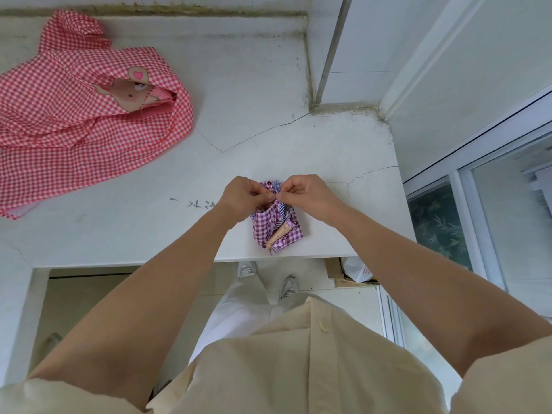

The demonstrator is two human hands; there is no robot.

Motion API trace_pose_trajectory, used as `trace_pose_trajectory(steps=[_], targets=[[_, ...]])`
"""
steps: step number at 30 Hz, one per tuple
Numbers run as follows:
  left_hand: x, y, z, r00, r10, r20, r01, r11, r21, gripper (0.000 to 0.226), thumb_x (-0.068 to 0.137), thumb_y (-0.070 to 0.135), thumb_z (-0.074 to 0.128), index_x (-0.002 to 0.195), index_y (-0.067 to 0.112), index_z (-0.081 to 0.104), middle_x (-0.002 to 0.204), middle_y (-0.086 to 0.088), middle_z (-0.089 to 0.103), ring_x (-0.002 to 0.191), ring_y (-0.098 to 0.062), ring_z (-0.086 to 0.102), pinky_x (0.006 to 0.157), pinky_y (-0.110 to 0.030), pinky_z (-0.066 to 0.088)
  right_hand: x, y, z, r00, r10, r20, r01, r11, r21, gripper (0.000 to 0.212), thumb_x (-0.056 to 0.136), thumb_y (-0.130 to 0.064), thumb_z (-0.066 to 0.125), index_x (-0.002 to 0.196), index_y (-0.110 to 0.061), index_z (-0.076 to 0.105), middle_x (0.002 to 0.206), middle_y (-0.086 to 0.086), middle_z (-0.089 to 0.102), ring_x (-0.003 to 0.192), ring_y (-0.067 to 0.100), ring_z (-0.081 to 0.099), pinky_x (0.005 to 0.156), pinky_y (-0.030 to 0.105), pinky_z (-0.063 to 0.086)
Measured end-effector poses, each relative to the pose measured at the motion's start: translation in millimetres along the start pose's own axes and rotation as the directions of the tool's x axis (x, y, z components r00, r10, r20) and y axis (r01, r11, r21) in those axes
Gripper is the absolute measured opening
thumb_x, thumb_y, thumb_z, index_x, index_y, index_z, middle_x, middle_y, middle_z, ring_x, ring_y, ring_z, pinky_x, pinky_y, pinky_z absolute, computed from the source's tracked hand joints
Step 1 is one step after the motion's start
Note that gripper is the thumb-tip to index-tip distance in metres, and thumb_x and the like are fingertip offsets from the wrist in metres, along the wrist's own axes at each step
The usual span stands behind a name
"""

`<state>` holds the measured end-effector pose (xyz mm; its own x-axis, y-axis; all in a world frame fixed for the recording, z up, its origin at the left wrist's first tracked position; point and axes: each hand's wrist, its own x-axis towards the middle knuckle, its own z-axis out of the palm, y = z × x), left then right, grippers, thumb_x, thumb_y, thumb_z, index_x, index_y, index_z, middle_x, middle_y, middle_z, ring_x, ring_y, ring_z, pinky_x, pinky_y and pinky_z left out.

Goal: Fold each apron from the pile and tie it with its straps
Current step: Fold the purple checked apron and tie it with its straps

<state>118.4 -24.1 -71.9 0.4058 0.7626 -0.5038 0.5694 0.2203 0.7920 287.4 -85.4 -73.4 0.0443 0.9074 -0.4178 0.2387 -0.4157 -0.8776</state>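
A small folded purple-checked apron [268,231] lies as a tight bundle near the front edge of the white counter [257,138]. Its striped strap [280,209] runs across the top of the bundle. My left hand [243,198] pinches the strap on the bundle's left side. My right hand [307,195] pinches the strap on the right, fingertips almost meeting the left hand's. A red-checked apron [74,127] with a bear picture lies loose and crumpled at the far left of the counter.
A wall and a window frame [334,52] bound the counter at the back right. A glass sliding door [478,204] stands to the right. Cracks run across the counter top. Below the front edge I see my legs and shoes on the floor.
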Motion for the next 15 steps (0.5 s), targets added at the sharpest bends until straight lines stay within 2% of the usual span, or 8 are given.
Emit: trace_pose_trajectory(steps=[2,4,6,9,13,15], targets=[[0.6,2.7,-0.4,1.000,-0.012,0.020,0.012,0.999,0.030,0.009,0.088,0.008,0.071,0.080,0.004,0.073,0.060,-0.002,0.064,0.044,0.001,0.054,0.052,-0.013,0.045,1.2,-1.5,-1.2,1.000,0.005,0.024,-0.003,0.997,-0.076,0.012,0.083,-0.008,0.076,0.075,-0.016,0.070,0.073,0.001,0.069,0.071,0.013,0.063,0.077,0.029,0.053],[2.6,3.5,0.7,0.999,-0.034,0.023,0.032,0.998,0.062,0.012,0.088,0.007,0.070,0.076,0.002,0.071,0.063,-0.009,0.062,0.050,-0.011,0.055,0.056,-0.022,0.045,3.5,-5.3,-2.2,0.999,0.008,0.033,-0.002,0.983,-0.186,0.010,0.081,-0.009,0.077,0.075,-0.015,0.073,0.071,-0.004,0.069,0.069,0.010,0.063,0.075,0.027,0.052],[4.3,2.5,2.2,0.998,-0.067,0.007,0.066,0.994,0.085,0.012,0.087,0.007,0.070,0.081,-0.003,0.072,0.066,-0.014,0.059,0.054,-0.020,0.046,0.054,-0.026,0.037,6.1,-9.7,-2.2,0.999,0.008,0.031,0.001,0.964,-0.266,0.003,0.079,-0.009,0.078,0.078,-0.010,0.076,0.073,-0.004,0.070,0.070,0.010,0.064,0.074,0.026,0.054],[3.6,0.7,2.9,0.998,-0.064,-0.021,0.065,0.996,0.060,0.008,0.088,0.008,0.070,0.082,0.003,0.074,0.062,-0.010,0.059,0.046,-0.012,0.041,0.046,-0.020,0.033,8.6,-12.9,1.2,1.000,0.013,0.006,-0.010,0.937,-0.348,0.002,0.077,-0.009,0.078,0.078,-0.008,0.077,0.082,0.004,0.075,0.075,0.014,0.067,0.075,0.030,0.055],[0.0,-0.5,2.3,1.000,-0.017,-0.018,0.016,1.000,-0.007,0.006,0.086,0.009,0.073,0.081,0.009,0.076,0.058,0.000,0.064,0.046,-0.005,0.047,0.050,-0.019,0.039,8.6,-11.8,4.0,0.999,0.032,-0.021,-0.037,0.922,-0.385,0.008,0.076,-0.008,0.078,0.071,-0.004,0.073,0.081,0.010,0.074,0.066,0.012,0.060,0.066,0.027,0.049],[-0.1,-1.1,0.9,1.000,-0.014,-0.009,0.014,1.000,-0.026,0.009,0.086,0.010,0.073,0.078,0.012,0.076,0.055,0.003,0.064,0.047,-0.006,0.048,0.052,-0.021,0.040,8.8,-11.9,2.9,0.999,0.031,-0.008,-0.031,0.911,-0.411,0.017,0.076,-0.010,0.079,0.063,-0.010,0.069,0.080,0.010,0.073,0.068,0.013,0.059,0.067,0.029,0.048]])
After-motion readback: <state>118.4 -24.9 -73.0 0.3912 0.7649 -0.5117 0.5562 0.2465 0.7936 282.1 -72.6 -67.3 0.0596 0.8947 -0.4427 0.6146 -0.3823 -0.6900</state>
